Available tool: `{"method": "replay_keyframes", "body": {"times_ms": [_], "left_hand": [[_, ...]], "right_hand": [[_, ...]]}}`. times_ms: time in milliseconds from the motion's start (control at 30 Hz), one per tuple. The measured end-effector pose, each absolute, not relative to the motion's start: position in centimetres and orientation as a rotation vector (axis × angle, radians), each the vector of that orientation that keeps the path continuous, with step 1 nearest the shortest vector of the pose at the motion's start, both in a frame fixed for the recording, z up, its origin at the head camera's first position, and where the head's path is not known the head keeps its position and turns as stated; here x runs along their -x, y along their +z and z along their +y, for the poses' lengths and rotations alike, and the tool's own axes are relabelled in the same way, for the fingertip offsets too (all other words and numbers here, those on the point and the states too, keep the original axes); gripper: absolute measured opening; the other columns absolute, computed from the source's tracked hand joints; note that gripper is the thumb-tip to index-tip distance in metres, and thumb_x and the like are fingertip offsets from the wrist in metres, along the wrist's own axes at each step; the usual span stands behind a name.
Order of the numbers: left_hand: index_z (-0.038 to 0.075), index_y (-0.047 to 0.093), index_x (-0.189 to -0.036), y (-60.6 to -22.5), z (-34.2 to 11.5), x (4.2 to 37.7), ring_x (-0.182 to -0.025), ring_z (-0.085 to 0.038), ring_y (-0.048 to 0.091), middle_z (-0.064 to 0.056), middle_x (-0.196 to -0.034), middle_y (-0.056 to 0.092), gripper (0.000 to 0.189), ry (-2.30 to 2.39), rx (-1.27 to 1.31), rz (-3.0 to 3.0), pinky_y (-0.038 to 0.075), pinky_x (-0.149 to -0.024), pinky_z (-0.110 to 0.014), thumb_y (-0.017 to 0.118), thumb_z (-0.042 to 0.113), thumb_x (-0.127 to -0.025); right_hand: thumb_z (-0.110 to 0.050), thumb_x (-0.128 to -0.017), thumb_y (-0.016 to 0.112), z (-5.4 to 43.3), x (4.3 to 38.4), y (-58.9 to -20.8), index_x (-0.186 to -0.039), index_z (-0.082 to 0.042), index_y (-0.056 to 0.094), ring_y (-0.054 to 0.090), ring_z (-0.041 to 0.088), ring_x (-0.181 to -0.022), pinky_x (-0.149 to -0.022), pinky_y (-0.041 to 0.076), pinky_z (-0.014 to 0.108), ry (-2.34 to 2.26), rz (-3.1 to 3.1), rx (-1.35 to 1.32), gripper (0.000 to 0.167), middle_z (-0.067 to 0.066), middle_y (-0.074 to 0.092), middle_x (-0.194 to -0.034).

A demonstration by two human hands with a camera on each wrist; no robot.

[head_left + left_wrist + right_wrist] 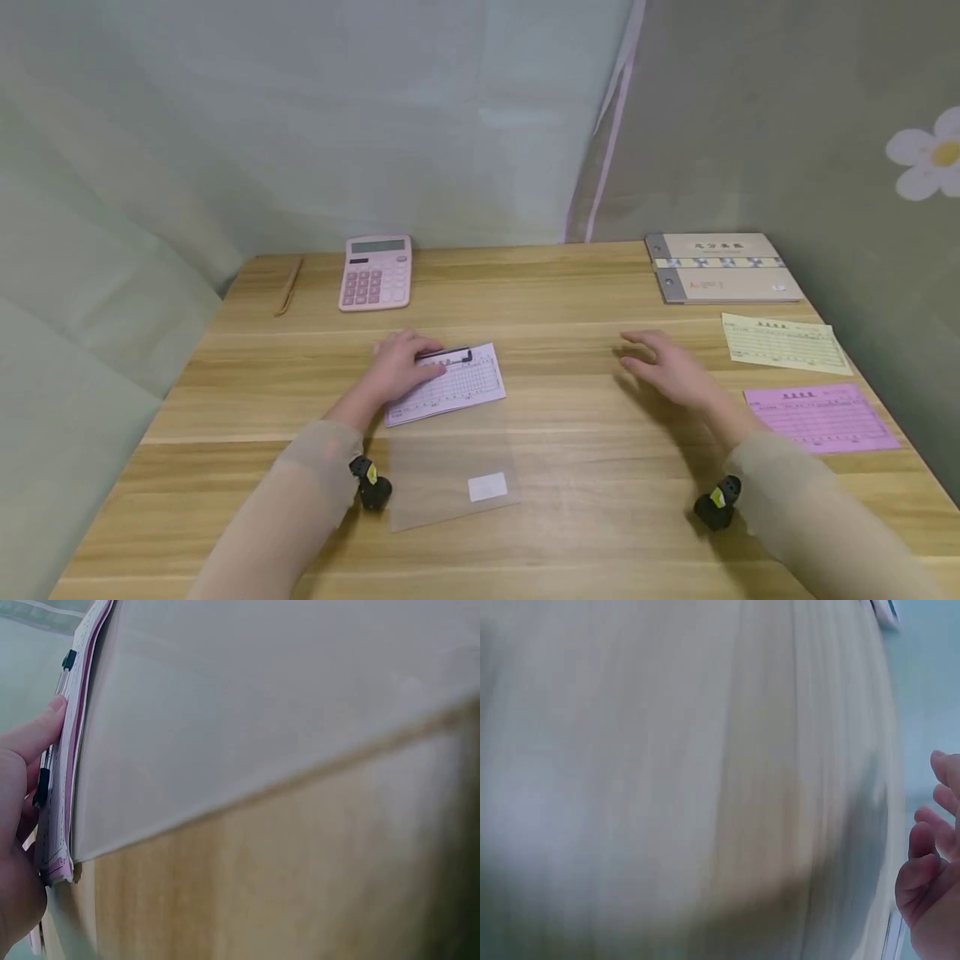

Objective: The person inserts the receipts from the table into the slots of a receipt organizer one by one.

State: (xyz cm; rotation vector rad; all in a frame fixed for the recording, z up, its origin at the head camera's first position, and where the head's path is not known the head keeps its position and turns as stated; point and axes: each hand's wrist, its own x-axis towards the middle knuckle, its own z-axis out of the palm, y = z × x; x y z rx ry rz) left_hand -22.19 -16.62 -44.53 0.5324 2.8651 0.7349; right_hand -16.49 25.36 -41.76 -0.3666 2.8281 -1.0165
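Observation:
A translucent clipboard (450, 467) with a white label lies on the table, left of the middle. Its metal clip with black ends (468, 354) crosses the top of a small stack of white printed forms (457, 387), and a pink edge shows under them in the left wrist view. My left hand (401, 367) grips the clipboard at this clip, thumb over the form and index finger along the far side. My right hand (667, 367) hovers over the bare wood to the right, fingers loosely bent, holding nothing. Nearest to it are a yellow form (787, 343) and a pink form (825, 417).
A pink calculator (375, 273) and a slim brown pen-like stick (289, 286) lie at the back left of the wooden table (570, 533). A beige ledger book (723, 268) lies at the back right. Hanging cloth (375, 125) closes off the back and sides.

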Motion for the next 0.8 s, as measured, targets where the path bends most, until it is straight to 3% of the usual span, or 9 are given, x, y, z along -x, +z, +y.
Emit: {"method": "replay_keyframes", "body": {"times_ms": [533, 800], "left_hand": [[0.018, 0.064, -0.119, -44.9, -16.6, 22.3, -0.095, -0.022, 0.046, 0.000, -0.099, 0.054, 0.043, 0.776, -0.554, 2.855, 0.027, -0.084, -0.041, 0.069, 0.041, -0.083], [0.017, 0.065, -0.118, -44.7, -16.8, 22.1, -0.093, -0.021, 0.045, 0.000, -0.096, 0.053, 0.042, 0.798, -0.539, 2.857, 0.027, -0.083, -0.040, 0.070, 0.039, -0.082]], "right_hand": [[-0.038, -0.092, 0.057, 40.8, 11.2, -40.6, -0.128, 0.011, 0.045, 0.031, 0.059, -0.115, -0.089, 0.027, 0.068, -0.541, 2.918, 0.070, 0.062, 0.042, 0.036, -0.126], [-0.040, -0.091, 0.059, 44.4, 8.9, -41.6, -0.121, 0.016, 0.049, 0.032, 0.061, -0.109, -0.086, 0.028, 0.070, -0.425, 2.914, -0.032, 0.064, 0.044, 0.039, -0.121]]}}
